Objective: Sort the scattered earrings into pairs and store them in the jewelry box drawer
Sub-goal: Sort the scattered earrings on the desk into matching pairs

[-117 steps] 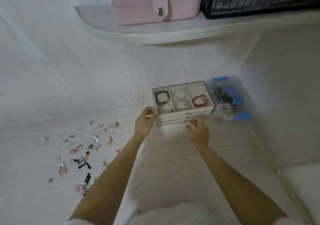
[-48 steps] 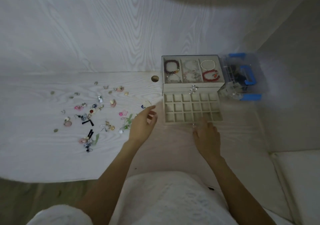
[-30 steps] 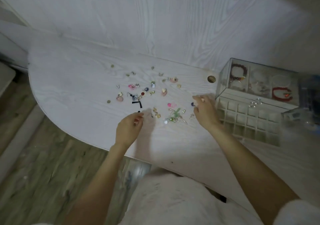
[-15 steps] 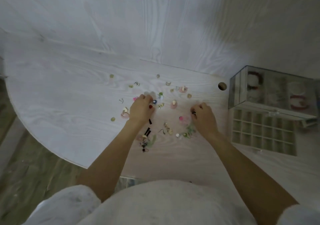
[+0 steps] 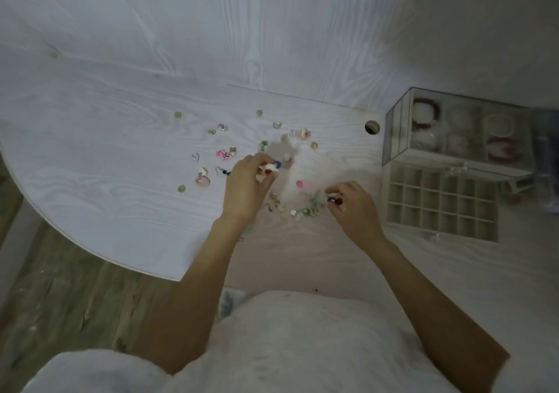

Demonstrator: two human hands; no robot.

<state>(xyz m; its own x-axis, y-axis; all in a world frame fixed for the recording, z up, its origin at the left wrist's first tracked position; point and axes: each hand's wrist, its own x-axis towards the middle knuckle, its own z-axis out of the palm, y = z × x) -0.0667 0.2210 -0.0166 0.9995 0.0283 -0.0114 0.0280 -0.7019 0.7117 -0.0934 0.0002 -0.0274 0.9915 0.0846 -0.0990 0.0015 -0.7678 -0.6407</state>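
Just right of the right hand (image 5: pixel 354 208), which pinches a red earring (image 5: pixel 335 201), lies the open drawer (image 5: pixel 440 203), while the farther left hand (image 5: pixel 246 185) pinches another red earring (image 5: pixel 267 172).

The bench (image 5: pixel 127 162) is whitish wood-grain board, matt, like the wall panel (image 5: pixel 272 29) behind; the jewelry box (image 5: pixel 453 132) at right has clear glossy walls, its drawer (image 5: pixel 438 208) lined in pale matt fabric; the floor (image 5: pixel 60 296) shows worn wood planks
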